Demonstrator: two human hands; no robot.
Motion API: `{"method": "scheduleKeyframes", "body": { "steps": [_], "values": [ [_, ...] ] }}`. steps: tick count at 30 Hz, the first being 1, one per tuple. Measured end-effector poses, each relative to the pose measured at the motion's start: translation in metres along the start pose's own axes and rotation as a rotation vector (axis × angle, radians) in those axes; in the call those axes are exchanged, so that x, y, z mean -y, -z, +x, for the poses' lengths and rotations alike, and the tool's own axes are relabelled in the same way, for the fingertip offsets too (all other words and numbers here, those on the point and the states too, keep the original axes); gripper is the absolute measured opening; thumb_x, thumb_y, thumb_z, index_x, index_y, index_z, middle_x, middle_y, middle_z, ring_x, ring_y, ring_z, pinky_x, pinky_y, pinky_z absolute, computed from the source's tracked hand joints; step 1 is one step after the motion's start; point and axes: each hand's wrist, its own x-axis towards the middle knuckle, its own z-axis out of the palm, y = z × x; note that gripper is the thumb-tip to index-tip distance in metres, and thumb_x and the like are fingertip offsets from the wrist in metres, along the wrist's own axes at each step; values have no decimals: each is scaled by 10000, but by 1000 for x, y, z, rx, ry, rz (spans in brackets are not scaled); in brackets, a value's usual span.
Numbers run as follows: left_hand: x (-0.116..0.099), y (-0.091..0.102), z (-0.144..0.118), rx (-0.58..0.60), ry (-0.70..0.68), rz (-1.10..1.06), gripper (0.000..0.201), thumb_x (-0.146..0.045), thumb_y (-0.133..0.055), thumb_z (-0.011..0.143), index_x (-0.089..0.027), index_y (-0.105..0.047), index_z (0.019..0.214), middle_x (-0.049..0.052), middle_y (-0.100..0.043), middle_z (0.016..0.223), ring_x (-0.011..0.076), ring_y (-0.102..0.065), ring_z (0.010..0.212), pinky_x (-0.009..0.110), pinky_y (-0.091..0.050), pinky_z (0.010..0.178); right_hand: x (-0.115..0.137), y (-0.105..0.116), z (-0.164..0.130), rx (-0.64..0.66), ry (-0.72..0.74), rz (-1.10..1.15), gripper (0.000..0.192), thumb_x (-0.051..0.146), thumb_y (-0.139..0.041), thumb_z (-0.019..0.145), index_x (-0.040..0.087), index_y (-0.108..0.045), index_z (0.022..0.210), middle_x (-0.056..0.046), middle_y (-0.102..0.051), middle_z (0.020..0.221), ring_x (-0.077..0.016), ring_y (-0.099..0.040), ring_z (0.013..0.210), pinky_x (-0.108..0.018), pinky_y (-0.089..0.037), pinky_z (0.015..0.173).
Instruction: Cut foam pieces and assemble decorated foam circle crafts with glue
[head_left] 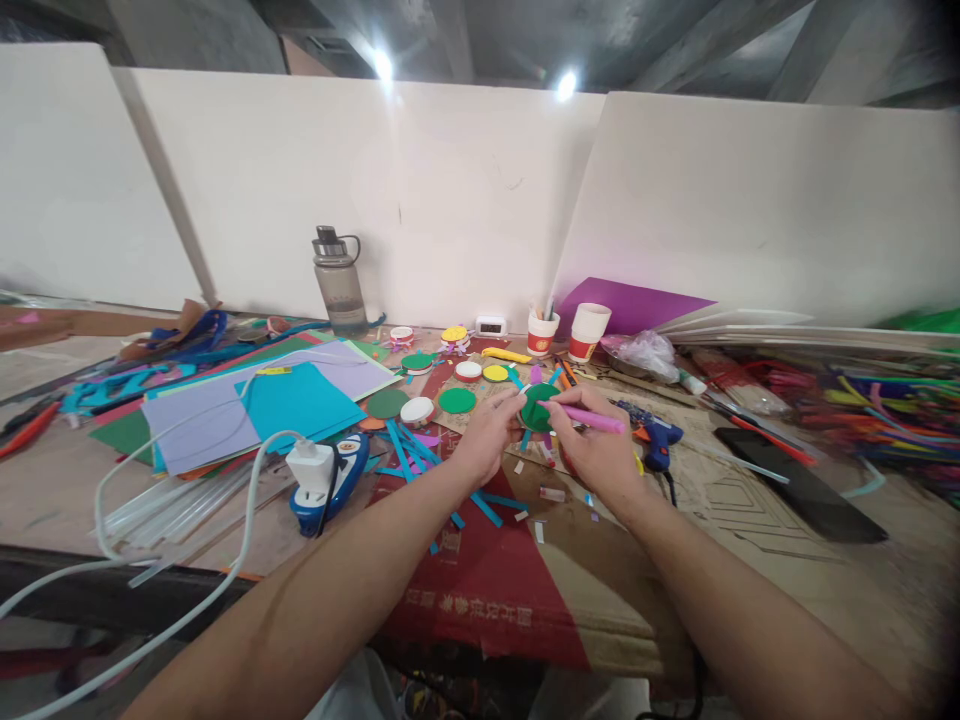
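Observation:
My left hand [489, 440] is closed on the edge of a round green disc [537, 410], which it holds up over the cardboard. In my right hand [598, 462], the fingers pinch a pink pen [598, 419] whose tip end meets the disc's face; any mark it leaves is too small to make out. Blue paper strips [485, 508] lie beneath my left wrist. Just left of the hands are a loose green circle [457, 401] and a white round piece [417, 411]. A yellow round piece [495, 373] lies behind them.
Colored paper sheets [300, 405] and a blue power strip [330, 490] with white cables are at left. A blue glue gun [658, 440] and a black phone [802, 485] lie at right. A bottle [341, 285], paper cups [588, 333] and a yellow cutter [505, 355] are behind.

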Motion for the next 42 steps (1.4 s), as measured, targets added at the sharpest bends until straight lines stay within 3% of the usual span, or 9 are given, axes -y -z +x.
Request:
{"method": "scheduleKeyframes", "body": {
  "steps": [9, 42],
  "values": [
    [0, 2, 3, -8, 8, -34, 275, -333, -732, 711, -138, -621, 869, 63, -712, 810, 195, -691, 743, 325, -562, 693, 1, 8, 6, -87, -49, 52, 121, 315, -595, 883, 218, -614, 812, -13, -650, 777, -177, -610, 743, -325, -481, 706],
    [2, 2, 1, 8, 11, 7, 311, -378, -765, 688, -153, -634, 857, 63, -713, 828, 203, -690, 777, 333, -566, 712, -1, 2, 3, -63, -1, 14, 59, 283, -594, 886, 228, -603, 865, -16, -671, 806, -169, -632, 747, -313, -502, 715]
  ]
}}
